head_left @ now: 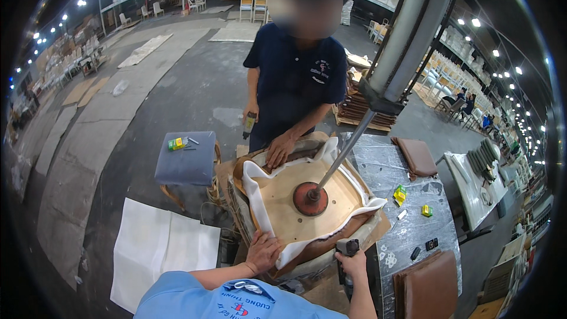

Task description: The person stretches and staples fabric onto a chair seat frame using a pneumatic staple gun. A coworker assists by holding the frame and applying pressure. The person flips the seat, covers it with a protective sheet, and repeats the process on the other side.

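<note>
Your left hand (263, 251) lies flat with spread fingers on the near edge of the upturned seat base (307, 204), pressing the white foam (255, 192) and brown cover (322, 247) against the plywood. Your right hand (353, 264) is wrapped around a staple gun (347, 249), its nose touching that same near edge, just right of your left hand. A red press disc (310, 198) on a slanted rod sits on the base's centre. At the base's far edge, a co-worker's hand (279, 149) rests on the cover. The base lies on the bench (407, 230).
</note>
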Available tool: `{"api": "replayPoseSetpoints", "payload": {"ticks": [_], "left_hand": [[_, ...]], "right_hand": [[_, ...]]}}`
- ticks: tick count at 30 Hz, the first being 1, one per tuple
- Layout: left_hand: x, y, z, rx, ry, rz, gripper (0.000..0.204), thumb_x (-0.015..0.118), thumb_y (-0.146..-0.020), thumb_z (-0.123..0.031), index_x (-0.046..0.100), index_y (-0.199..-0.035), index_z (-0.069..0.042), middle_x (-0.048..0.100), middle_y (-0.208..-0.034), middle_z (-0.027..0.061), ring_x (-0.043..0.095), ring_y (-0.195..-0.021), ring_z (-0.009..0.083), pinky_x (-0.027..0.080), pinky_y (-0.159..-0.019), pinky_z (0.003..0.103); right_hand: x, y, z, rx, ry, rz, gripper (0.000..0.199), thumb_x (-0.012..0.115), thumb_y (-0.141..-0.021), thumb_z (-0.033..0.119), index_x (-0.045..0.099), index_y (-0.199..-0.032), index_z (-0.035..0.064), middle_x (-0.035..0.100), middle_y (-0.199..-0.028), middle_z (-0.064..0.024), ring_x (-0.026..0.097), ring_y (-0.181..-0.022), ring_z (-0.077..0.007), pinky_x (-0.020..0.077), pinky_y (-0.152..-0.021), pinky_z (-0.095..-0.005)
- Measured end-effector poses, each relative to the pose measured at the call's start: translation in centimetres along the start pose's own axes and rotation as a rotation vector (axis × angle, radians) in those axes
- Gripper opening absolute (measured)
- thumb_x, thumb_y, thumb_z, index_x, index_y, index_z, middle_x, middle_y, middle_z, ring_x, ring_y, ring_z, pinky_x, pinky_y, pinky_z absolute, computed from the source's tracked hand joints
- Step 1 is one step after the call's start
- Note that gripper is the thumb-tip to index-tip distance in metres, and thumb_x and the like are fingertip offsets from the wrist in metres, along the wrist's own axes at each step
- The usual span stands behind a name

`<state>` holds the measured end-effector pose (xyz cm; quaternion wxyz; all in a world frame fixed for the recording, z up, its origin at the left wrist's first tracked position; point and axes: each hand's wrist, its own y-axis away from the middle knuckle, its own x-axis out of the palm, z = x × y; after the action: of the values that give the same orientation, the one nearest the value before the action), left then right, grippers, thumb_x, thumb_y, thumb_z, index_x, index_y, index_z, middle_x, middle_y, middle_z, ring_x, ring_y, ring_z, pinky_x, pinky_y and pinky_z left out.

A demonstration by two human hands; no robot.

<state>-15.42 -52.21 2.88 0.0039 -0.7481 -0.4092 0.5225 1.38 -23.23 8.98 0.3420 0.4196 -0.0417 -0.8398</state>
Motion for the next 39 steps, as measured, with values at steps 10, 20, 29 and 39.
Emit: {"api": "replayPoseSetpoints", "payload": {"ticks": [10, 20, 29, 39], "left_hand": [[1.0, 1.2, -3.0, 0.054, 0.031, 0.191, 0.035, 0.062, -0.102, -0.034, 0.07, -0.131, -0.016, 0.065, -0.141, 0.0081, 0.053, -0.139, 0.0384, 0.02, -0.124, 0.06], [-1.6, -1.8, -3.9, 0.349, 0.263, 0.469, 0.047, 0.076, -0.093, -0.021, 0.063, -0.137, -0.01, 0.055, -0.15, 0.0178, 0.05, -0.141, 0.041, 0.037, -0.118, 0.062], [-3.8, -3.9, -1.2, 0.122, 0.037, 0.562, 0.036, 0.079, -0.089, -0.023, 0.067, -0.118, -0.006, 0.065, -0.113, 0.0127, 0.064, -0.108, 0.0356, 0.048, -0.097, 0.049], [1.0, -4.0, -4.8, 0.151, 0.069, 0.433, 0.025, 0.078, -0.09, -0.03, 0.069, -0.091, -0.007, 0.062, -0.102, 0.0124, 0.06, -0.095, 0.0331, 0.044, -0.085, 0.047]], "right_hand": [[-0.8, 0.2, 0.8, -0.238, 0.064, -0.208, 0.057, 0.09, -0.076, 0.016, 0.068, -0.128, 0.0117, 0.074, -0.113, -0.0234, 0.071, -0.11, -0.0444, 0.056, -0.094, -0.0498], [-6.6, -4.6, -0.8, -0.126, 0.106, -0.355, 0.055, 0.09, -0.076, 0.011, 0.069, -0.125, 0.0033, 0.075, -0.113, -0.0212, 0.073, -0.106, -0.0378, 0.0568, -0.093, -0.0453], [-10.2, 8.1, -1.1, 0.078, -0.421, 0.125, 0.051, 0.088, -0.083, 0.005, 0.07, -0.13, -0.0002, 0.077, -0.114, -0.0073, 0.071, -0.102, -0.0169, 0.056, -0.093, -0.033], [-5.4, 4.1, -4.7, -0.125, -0.323, 0.001, 0.065, 0.09, -0.083, 0.014, 0.065, -0.141, 0.0038, 0.075, -0.123, -0.0107, 0.07, -0.11, -0.0181, 0.0553, -0.097, -0.0348]]}}
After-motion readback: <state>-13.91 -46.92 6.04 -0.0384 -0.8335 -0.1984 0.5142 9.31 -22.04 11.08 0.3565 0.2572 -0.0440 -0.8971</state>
